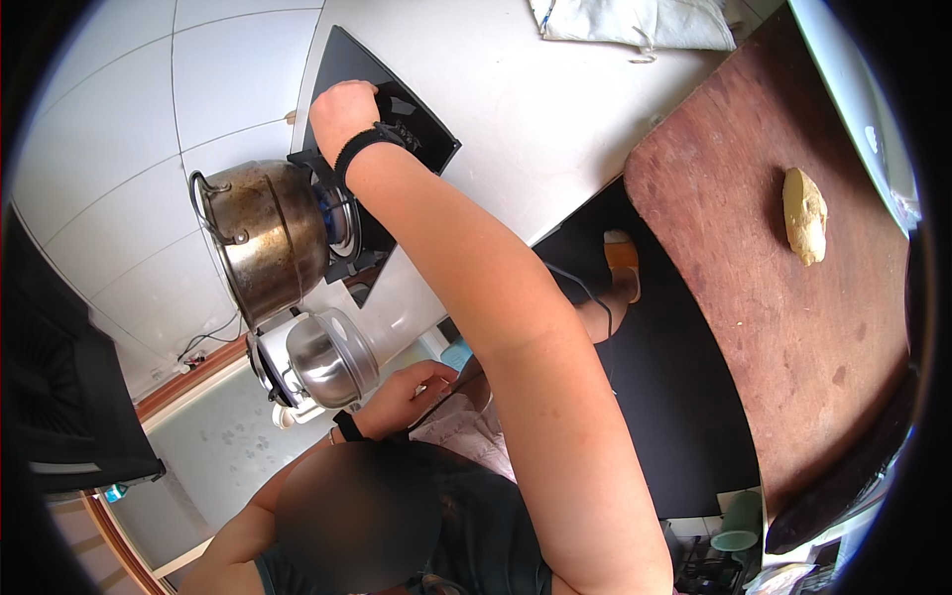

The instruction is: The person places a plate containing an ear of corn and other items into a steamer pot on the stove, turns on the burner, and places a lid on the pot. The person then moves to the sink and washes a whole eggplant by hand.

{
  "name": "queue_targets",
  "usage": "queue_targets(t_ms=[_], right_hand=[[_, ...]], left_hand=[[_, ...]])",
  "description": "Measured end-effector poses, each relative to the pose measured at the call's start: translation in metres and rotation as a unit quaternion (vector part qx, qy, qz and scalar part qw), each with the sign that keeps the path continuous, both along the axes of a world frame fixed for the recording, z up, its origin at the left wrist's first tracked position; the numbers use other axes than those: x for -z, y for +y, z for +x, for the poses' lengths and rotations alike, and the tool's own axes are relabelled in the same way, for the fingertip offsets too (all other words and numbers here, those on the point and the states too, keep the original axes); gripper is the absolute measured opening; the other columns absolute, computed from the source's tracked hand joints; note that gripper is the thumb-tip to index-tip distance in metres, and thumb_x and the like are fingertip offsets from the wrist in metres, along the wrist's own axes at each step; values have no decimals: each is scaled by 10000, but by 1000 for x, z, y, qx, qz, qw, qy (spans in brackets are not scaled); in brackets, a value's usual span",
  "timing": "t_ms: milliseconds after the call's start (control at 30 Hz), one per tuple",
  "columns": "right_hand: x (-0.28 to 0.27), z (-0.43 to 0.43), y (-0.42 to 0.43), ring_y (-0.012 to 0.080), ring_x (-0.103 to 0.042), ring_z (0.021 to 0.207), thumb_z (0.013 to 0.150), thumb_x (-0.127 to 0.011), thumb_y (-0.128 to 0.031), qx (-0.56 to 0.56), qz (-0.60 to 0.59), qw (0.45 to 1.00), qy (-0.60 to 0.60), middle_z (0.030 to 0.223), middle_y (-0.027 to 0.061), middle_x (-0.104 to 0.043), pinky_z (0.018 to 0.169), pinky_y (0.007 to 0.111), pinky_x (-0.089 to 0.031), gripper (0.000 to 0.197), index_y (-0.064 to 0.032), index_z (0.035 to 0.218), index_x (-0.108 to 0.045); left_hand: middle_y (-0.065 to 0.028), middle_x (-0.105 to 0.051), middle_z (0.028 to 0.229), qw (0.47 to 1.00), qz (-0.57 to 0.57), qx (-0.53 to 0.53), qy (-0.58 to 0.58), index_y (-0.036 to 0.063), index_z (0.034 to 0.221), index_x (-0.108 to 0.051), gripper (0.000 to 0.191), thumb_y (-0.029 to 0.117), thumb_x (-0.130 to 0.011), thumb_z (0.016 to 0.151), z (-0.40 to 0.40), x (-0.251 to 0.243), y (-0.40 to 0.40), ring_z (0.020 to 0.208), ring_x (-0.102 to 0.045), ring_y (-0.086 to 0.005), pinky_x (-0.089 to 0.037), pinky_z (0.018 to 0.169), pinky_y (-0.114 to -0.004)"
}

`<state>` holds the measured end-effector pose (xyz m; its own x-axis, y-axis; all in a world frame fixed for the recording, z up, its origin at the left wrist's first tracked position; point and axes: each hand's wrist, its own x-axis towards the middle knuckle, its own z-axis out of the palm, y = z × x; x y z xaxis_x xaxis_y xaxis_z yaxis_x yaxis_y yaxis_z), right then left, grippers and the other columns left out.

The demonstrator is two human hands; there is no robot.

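Note:
My right hand (343,111), a black band at its wrist, is over the black glass gas stove (439,141). Its fingers are curled; their undersides are hidden, so any hold cannot be told. Beside this wrist a stained steel pot (271,238) stands on a burner with blue flame beneath. My left hand (413,390), also banded in black, is low by my lap, fingers loosely bent and apart, with a dark cable passing close by. Near it stands a white appliance with a steel bowl (320,361). A peeled, cut piece of ginger root (805,216) lies on a brown wooden surface (729,245).
A white sack (632,22) lies on the pale counter (506,111). A black range hood (67,372) is at the left, before white wall tiles (104,97). A dark, glossy long eggplant (840,468) rests at the lower right, near a green cup (738,520).

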<state>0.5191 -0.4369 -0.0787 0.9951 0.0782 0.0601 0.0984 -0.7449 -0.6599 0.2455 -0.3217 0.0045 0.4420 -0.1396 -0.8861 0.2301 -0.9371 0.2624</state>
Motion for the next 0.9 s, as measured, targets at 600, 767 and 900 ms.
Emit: queue_targets(t_ms=[600, 767, 900], right_hand=[[2, 4, 3, 248, -641, 929, 780, -629, -148, 5, -3, 1000, -2, 945, 87, -678, 755, 371, -504, 174, -93, 932, -694], [9, 4, 8, 200, -643, 857, 750, -637, -121, 19, -3, 999, -25, 834, 29, -661, 674, 307, -499, 80, -125, 806, -695], [16, 4, 13, 204, -652, 815, 732, -637, -117, 47, -1, 996, -79, 813, 68, -656, 648, 302, -505, 120, -63, 838, -652]], left_hand=[[-111, -636, 1016, 1000, -6, -19, 2, 11, 1086, -586, 194, 46, -532, 903, -5, -9, 1, 953, -622, -210, -507, 823, -312], [-108, -635, 1023, 999, -32, -35, -8, 13, 1083, -584, 189, 57, -535, 905, -5, -12, 2, 956, -621, -204, -498, 832, -303], [-105, -631, 1027, 998, -56, -32, -9, 13, 1083, -584, 189, 56, -536, 905, -6, -15, 4, 957, -618, -198, -493, 840, -297]])
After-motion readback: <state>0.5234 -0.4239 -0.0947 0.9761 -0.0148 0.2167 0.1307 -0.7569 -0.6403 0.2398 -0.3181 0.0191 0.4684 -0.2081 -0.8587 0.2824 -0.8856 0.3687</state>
